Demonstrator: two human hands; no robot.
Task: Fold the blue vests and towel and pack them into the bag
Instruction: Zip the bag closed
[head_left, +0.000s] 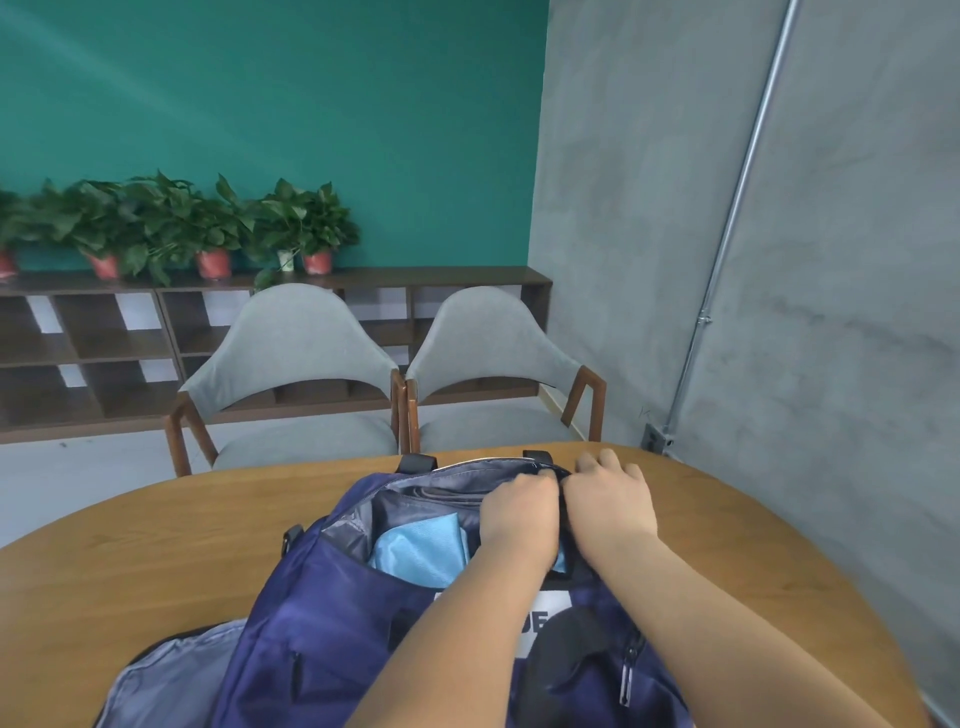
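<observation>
Closing up, I judge | bag (322, 623) at 6 o'clock on table (156, 545), blue cloth (415, 551) inside | left hand (517, 519) and right hand (608, 501) pinch its rim at 1 o'clock | next: draw opening shut toward 7 o'clock, evenly.

head-worn, facing forward-down, close over table (156, 561)

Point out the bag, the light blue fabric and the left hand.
bag (322, 623), head view, navy front panel.
light blue fabric (415, 551), head view, fold showing in the opening.
left hand (517, 512), head view, back of the hand.
</observation>
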